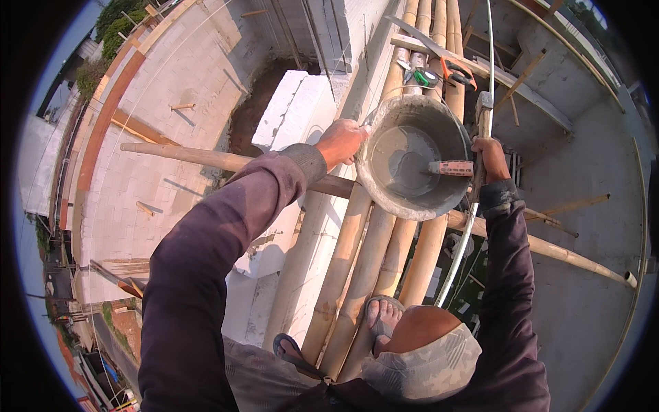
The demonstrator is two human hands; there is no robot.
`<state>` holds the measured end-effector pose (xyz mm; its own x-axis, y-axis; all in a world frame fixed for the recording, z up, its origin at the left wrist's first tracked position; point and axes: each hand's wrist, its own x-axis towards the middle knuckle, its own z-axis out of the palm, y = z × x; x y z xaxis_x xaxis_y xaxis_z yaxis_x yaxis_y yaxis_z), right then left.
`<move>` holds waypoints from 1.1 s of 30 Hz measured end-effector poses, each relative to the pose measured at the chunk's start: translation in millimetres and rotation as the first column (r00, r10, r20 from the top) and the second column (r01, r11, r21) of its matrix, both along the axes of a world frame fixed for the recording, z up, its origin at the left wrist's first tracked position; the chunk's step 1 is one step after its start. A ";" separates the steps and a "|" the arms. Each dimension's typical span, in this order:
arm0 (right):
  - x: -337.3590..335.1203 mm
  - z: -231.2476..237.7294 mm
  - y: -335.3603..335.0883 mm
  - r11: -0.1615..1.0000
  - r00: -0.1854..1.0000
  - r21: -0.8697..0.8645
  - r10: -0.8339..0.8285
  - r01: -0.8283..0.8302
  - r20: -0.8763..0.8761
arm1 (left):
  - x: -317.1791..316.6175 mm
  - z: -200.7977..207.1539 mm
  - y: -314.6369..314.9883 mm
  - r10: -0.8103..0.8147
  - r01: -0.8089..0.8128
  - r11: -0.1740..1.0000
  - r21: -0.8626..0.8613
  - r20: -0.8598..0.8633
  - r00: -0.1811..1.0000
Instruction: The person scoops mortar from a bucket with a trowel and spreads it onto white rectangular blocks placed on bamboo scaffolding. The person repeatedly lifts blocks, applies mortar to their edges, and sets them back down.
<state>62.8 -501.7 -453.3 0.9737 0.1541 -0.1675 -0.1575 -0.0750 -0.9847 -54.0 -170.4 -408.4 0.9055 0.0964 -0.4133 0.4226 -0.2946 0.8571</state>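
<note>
My left hand (pixel 341 141) grips the left rim of a grey mortar-crusted bucket (pixel 384 196) that rests on a bamboo scaffold (pixel 357 275). Wet grey mortar fills the bucket's bottom, and a trowel with an orange handle (pixel 449 167) lies in it. My right hand (pixel 490 158) holds the bucket's right side beside a hammer handle (pixel 482 130) that stands upright by the rim. Both sleeves are dark purple. My feet in sandals (pixel 382 312) stand on the bamboo poles.
A wall of white blocks (pixel 295 117) runs beneath the scaffold on the left. A saw with an orange handle (pixel 456 71) and a tape measure (pixel 425 77) lie on the poles beyond the bucket. A white pipe (pixel 461 247) hangs at the right. Concrete floors lie far below.
</note>
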 end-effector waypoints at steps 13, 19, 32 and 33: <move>93.6 -53.5 -14.0 0.988 0.984 -0.026 -0.155 0.153 -0.086 | 151.2 -61.9 48.8 0.137 -0.133 0.986 0.097 -0.035 0.990; -90.0 -105.7 -44.9 0.884 0.999 -0.467 -0.011 -0.008 -0.037 | 127.1 -45.6 55.8 0.102 -0.105 0.994 -0.017 -0.103 0.989; -120.6 -136.7 76.1 0.593 0.839 -0.714 0.544 -0.373 0.014 | 140.1 42.0 165.4 -0.443 0.512 0.049 0.858 -0.440 0.781; -120.3 -135.7 80.7 0.592 0.834 -0.719 0.551 -0.363 0.032 | 138.8 39.3 166.8 -0.462 0.483 0.104 0.869 -0.388 0.798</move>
<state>-57.5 -421.0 -588.9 0.8257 0.5289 -0.1961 0.3044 -0.7105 -0.6345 84.9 -3.6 -369.1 0.9181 -0.0443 -0.3939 -0.1149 -0.9808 -0.1575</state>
